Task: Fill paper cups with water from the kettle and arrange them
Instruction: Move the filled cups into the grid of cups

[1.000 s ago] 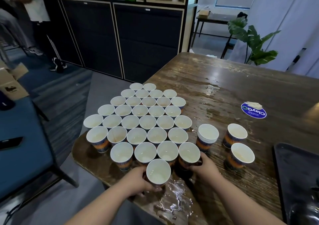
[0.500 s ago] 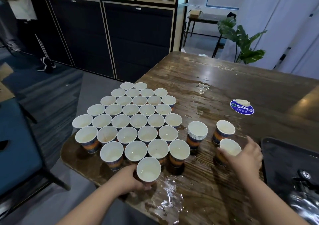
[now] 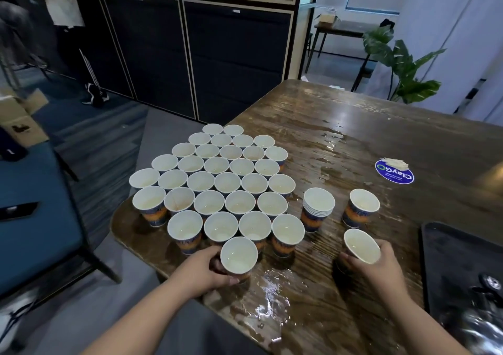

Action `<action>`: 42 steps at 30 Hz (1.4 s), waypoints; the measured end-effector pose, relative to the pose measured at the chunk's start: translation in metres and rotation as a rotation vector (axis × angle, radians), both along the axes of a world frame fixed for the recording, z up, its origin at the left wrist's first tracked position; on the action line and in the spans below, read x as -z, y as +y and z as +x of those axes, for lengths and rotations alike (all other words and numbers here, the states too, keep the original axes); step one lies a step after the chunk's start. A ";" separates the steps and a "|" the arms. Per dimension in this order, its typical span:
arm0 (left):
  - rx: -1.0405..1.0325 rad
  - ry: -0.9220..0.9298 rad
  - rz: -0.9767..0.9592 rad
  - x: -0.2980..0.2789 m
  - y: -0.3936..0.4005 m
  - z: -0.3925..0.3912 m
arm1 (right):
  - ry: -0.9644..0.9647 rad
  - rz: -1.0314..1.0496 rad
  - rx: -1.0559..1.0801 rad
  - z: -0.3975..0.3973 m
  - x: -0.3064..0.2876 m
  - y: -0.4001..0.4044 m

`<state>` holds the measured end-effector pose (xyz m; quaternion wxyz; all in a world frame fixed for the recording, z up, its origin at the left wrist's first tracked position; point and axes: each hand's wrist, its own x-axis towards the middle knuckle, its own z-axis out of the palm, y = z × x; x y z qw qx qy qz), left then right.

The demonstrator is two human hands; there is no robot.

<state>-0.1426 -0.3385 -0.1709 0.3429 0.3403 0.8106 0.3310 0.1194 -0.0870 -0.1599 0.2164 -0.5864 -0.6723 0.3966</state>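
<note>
Several white paper cups with orange and blue print stand packed in a diamond-shaped cluster (image 3: 217, 180) on the wet wooden table (image 3: 353, 136). At the cluster's near tip, my left hand (image 3: 202, 273) grips one cup (image 3: 239, 255) with a little water in it. My right hand (image 3: 381, 267) holds a second cup (image 3: 361, 245), tilted a bit, to the right of the cluster. A stack of nested cups (image 3: 318, 207) and a single cup (image 3: 363, 206) stand between the cluster and the right side. A shiny kettle (image 3: 481, 319) shows, blurred, at the lower right.
A dark tray (image 3: 446, 251) lies at the right under the kettle. A water puddle (image 3: 269, 300) spreads near the front edge, with more spills farther back. A blue round sticker (image 3: 394, 174) sits on the table. A blue chair (image 3: 32, 218) stands left; a person stands far left.
My right hand left the cup beside the cluster's front row, moved right, and took hold of the nearer single cup, drawing it toward me. My left hand stays on its cup.
</note>
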 end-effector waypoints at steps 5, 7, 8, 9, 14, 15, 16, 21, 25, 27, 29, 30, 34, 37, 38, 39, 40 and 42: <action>-0.066 -0.028 0.032 -0.005 -0.004 0.006 | -0.006 -0.005 -0.207 -0.007 -0.005 -0.046; -0.071 -0.006 0.035 -0.005 -0.004 0.007 | -0.010 -0.025 -0.299 -0.015 -0.008 -0.065; -0.068 0.003 0.034 -0.005 -0.005 0.008 | -0.016 -0.027 -0.347 -0.020 -0.009 -0.073; -0.065 0.014 0.030 -0.005 -0.005 0.007 | -0.021 -0.024 -0.401 -0.026 -0.011 -0.079; -0.042 0.041 0.013 -0.008 -0.005 0.007 | 0.019 -0.037 -0.515 -0.049 -0.009 -0.098; -0.036 0.051 0.005 -0.008 -0.005 0.008 | 0.038 -0.040 -0.521 -0.053 -0.008 -0.100; -0.030 0.053 -0.002 -0.009 -0.005 0.008 | 0.062 -0.047 -0.516 -0.055 -0.005 -0.101; -0.004 0.072 -0.046 -0.014 -0.003 0.005 | 0.067 -0.059 -0.449 -0.060 0.002 -0.105; 0.031 0.153 -0.125 -0.020 -0.002 0.003 | 0.054 -0.076 -0.407 -0.066 0.005 -0.108; 0.064 0.191 -0.178 -0.025 -0.001 0.001 | 0.084 -0.080 -0.412 -0.070 0.007 -0.109; 0.108 0.222 -0.229 -0.031 0.001 -0.001 | 0.120 -0.080 -0.422 -0.073 0.007 -0.111; 0.125 0.227 -0.246 -0.033 0.002 -0.002 | 0.132 -0.082 -0.425 -0.074 0.008 -0.111; 0.187 0.277 -0.354 -0.048 0.005 -0.005 | 0.117 -0.080 -0.444 -0.076 0.009 -0.109; 0.234 0.330 -0.461 -0.063 0.010 -0.009 | 0.084 -0.103 -0.498 -0.072 0.009 -0.103; 0.241 0.326 -0.477 -0.069 0.011 -0.011 | 0.054 -0.103 -0.520 -0.069 0.009 -0.100; 0.246 0.322 -0.485 -0.076 0.013 -0.013 | 0.017 -0.095 -0.541 -0.065 0.008 -0.097; 0.256 0.325 -0.487 -0.083 0.017 -0.016 | -0.021 -0.078 -0.551 -0.060 0.010 -0.091; 0.283 0.339 -0.460 -0.097 0.024 -0.022 | -0.097 -0.033 -0.548 -0.048 0.013 -0.079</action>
